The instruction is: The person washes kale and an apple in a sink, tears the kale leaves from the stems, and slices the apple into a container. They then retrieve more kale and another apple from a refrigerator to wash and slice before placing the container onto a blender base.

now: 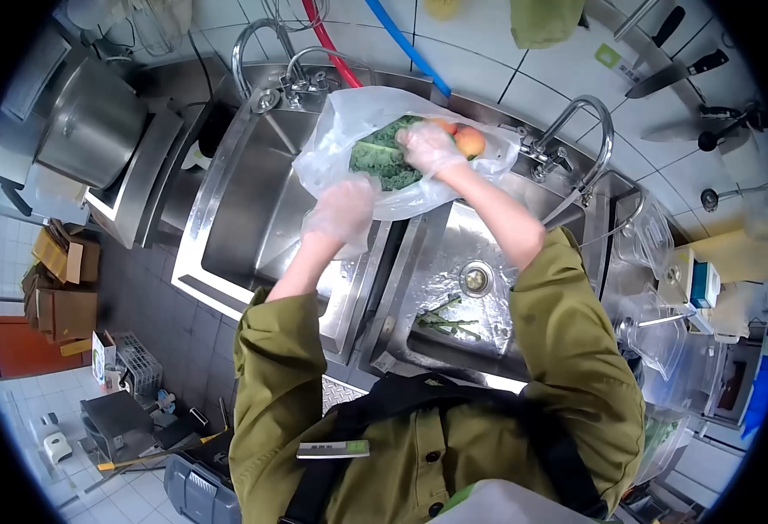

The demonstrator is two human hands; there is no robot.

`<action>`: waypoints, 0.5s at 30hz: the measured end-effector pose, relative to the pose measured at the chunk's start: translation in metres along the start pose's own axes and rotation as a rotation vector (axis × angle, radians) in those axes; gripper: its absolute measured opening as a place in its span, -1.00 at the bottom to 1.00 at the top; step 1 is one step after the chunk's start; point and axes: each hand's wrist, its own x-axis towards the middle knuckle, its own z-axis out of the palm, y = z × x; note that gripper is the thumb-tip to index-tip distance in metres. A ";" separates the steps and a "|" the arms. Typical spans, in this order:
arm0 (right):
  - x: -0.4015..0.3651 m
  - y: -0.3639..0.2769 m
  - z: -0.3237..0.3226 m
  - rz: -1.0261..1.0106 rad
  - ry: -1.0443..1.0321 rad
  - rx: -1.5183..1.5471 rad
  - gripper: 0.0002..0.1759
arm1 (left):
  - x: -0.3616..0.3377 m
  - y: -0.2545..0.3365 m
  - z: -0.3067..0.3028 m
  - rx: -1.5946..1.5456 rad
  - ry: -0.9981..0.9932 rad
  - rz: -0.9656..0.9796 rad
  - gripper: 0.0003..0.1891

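A translucent white plastic bag lies open across the divider between the two sinks. Inside it are curly kale leaves and a few orange round fruits or vegetables of a kind I cannot make out. My left hand, in a clear disposable glove, is closed on the near left edge of the bag. Gloved the same way, my right hand reaches into the bag with its fingers curled on the kale, beside the orange items.
Cut green stems lie in the wet right sink, near its drain. The left sink is beside it. Faucets rise behind. Knives hang on the right wall; a large pot stands left.
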 end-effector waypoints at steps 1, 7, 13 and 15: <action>0.000 0.002 -0.006 0.030 0.003 0.044 -0.80 | -0.003 -0.007 0.004 0.023 -0.010 0.053 -0.82; 0.000 -0.015 0.009 -0.161 0.155 -0.128 -0.86 | 0.019 -0.005 -0.014 0.006 -0.037 -0.075 -0.82; 0.004 -0.011 -0.025 -0.182 0.218 -0.089 -0.85 | 0.028 -0.067 -0.022 0.591 0.100 -0.149 -0.61; -0.002 0.009 -0.031 -0.258 0.371 0.077 -0.86 | 0.027 -0.085 -0.017 0.335 0.264 -0.087 -0.73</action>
